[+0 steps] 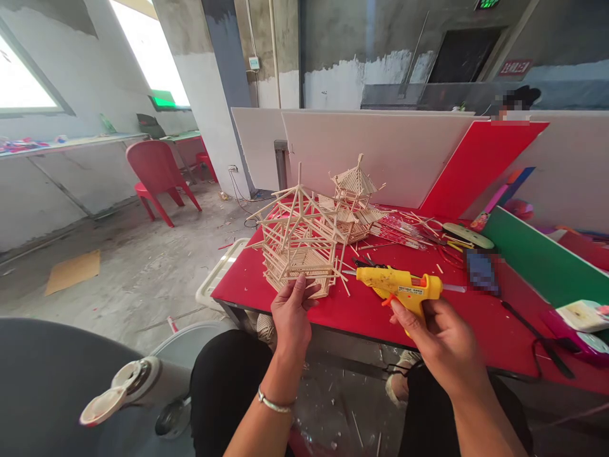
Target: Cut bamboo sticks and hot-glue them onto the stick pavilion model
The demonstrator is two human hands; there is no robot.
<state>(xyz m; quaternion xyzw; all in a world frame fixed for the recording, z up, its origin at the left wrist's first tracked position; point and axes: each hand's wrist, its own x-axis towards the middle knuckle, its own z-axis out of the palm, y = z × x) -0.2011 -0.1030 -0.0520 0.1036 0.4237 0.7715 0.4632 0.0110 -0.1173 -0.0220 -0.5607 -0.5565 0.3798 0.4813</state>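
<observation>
My left hand [291, 315] grips the near bottom edge of a wooden stick model house [299, 244] that stands on the red table [361, 308]. My right hand [440, 339] is closed round the handle of a yellow hot glue gun [398, 285], whose nozzle points left toward the model. A second, smaller stick pagoda [353, 200] stands just behind the first model.
Loose sticks and red packets [399, 231] lie on the table behind the gun. White and red boards [380, 155] stand along the table's far edge, with a green board [537, 257] at right. A black cable [537, 333] runs at right. A red plastic chair [159, 178] stands at left.
</observation>
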